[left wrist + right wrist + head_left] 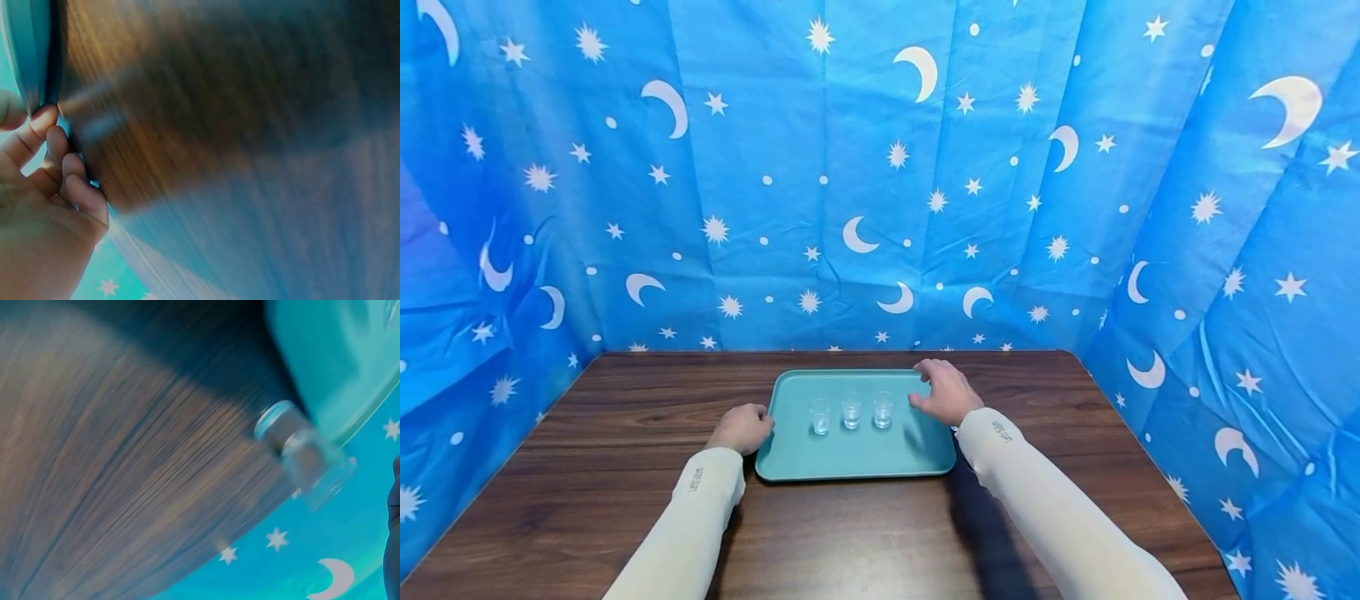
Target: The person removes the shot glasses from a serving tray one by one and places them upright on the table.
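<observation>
my left hand (743,427) pinches the rim of the green tray (850,460) between thumb and fingers; three small glasses (851,415) stand in a row on it. my right hand (951,393), fingers apart, is at its far right corner. another glass (305,450) shows blurred beside the tray.

The brn wood table (850,542) has a green tray (865,460) & a sm. clear cup (305,455) nr it.
</observation>
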